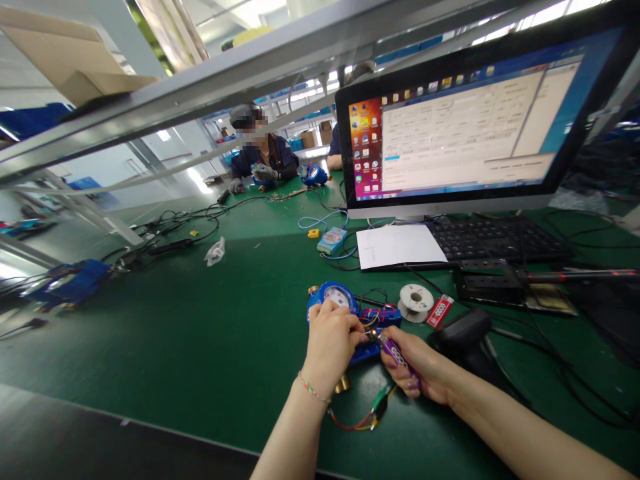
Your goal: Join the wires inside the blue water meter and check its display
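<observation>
A blue water meter [334, 297] with a round white dial and brass fittings lies on the green bench, with a small blue circuit part [381, 316] and coloured wires on its right. My left hand [330, 343] is closed over the meter's near side and grips it. My right hand [417, 370] is wrapped round a purple pen-shaped tool [395, 352], whose tip points at the wires beside the meter. Red and green clip leads [373, 413] trail on the bench below both hands.
A solder spool [416, 301], a red label [440, 311] and a black handheld scanner [463, 330] lie to the right. Behind stand a monitor [475, 120], keyboard [500, 240] and white paper [400, 245]. Another person [260, 157] works at the far end. Cables [170, 233] lie at left.
</observation>
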A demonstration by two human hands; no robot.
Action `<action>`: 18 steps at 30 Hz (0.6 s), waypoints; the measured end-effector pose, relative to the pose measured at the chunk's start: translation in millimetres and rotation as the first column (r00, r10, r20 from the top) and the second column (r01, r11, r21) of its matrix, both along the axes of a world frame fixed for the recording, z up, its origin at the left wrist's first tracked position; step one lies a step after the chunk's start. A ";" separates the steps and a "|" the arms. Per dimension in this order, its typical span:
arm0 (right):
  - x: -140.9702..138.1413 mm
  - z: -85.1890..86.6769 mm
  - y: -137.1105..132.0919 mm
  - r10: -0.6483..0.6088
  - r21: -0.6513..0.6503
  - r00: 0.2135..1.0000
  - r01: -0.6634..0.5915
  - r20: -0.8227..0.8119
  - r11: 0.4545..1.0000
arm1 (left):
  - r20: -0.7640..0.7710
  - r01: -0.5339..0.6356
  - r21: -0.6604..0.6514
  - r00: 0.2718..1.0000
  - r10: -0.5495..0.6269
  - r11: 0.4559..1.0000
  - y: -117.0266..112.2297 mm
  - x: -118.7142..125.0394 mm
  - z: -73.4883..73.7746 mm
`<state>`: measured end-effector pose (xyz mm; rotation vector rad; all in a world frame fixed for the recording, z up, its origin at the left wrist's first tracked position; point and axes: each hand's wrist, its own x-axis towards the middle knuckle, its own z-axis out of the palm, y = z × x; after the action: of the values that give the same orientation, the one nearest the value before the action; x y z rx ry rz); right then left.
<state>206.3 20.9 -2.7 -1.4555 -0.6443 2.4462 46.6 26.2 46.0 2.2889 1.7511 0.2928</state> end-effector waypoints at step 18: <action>-2.8 3.2 0.2 -0.024 0.044 0.998 0.022 0.055 0.999 | 0.009 -0.002 0.012 1.000 0.002 1.000 0.0 0.1 -0.7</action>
<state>203.5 21.1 0.5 -1.5100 -0.6834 2.3674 46.7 26.2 45.3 2.2905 1.7525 0.3148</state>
